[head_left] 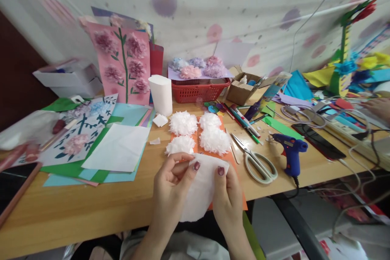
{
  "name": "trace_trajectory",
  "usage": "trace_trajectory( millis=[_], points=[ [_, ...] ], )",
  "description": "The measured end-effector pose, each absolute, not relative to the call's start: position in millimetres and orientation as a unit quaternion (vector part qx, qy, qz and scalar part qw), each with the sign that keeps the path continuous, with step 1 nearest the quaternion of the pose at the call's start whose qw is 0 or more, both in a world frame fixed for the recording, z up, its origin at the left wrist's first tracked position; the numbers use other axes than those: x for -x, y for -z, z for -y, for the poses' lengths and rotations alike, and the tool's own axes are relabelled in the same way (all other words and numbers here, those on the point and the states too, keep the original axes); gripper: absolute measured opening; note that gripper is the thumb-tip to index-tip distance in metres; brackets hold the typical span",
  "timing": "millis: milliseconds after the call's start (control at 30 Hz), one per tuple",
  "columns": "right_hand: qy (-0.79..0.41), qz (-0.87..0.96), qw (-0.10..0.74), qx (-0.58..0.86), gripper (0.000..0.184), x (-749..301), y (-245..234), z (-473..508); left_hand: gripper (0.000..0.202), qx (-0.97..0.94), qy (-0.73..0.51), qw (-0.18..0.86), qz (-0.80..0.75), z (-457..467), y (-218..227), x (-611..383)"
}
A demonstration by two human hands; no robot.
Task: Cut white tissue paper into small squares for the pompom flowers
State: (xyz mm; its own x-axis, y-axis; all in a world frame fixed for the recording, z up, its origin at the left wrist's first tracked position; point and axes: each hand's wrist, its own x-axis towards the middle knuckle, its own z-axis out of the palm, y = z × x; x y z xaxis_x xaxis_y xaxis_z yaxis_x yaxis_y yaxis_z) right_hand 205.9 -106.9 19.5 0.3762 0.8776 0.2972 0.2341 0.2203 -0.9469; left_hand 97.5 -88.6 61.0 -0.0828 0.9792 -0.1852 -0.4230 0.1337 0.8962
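Observation:
Between my two hands I hold a white sheet of tissue paper near the table's front edge. My left hand pinches its upper left corner between thumb and fingers. At the upper right corner, my right hand grips it the same way. Just beyond lie several fluffy white paper flowers on an orange sheet, which my hands and the tissue partly cover. A small folded white tissue square sits left of the flowers, near an upright roll of white tissue.
Scissors and a blue glue gun lie at the right, with a phone and cables beyond. Coloured paper sheets are stacked at the left. A red basket stands behind. Another person's hand shows at the far right.

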Motion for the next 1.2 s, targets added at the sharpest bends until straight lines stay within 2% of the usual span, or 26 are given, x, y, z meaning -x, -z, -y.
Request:
trace_trajectory(
  millis=[233, 533, 667, 1067, 1200],
  points=[
    [-0.267, 0.495, 0.611, 0.558, 0.037, -208.9, -17.5, 109.7, 0.041, -0.307, -0.568, 0.605, -0.466, 87.7, -60.5, -100.5],
    [-0.287, 0.486, 0.616, 0.549, 0.033, -216.7, -15.0, 114.5, 0.03, -0.389, -0.557, 0.554, -0.481, 89.6, -55.9, -101.4],
    [-0.284, 0.462, 0.635, 0.55, 0.031, -212.4, -22.7, 116.8, 0.032, -0.424, -0.534, 0.559, -0.473, 90.7, -56.3, -99.5],
    [-0.286, 0.486, 0.625, 0.539, 0.041, -206.2, -35.9, 120.8, 0.048, -0.373, -0.562, 0.589, -0.446, 99.1, -86.6, -92.6],
    [-0.29, 0.406, 0.64, 0.585, 0.046, -196.9, -39.2, 124.3, 0.039, -0.387, -0.556, 0.575, -0.458, 97.9, -85.0, -89.4]
  ],
)
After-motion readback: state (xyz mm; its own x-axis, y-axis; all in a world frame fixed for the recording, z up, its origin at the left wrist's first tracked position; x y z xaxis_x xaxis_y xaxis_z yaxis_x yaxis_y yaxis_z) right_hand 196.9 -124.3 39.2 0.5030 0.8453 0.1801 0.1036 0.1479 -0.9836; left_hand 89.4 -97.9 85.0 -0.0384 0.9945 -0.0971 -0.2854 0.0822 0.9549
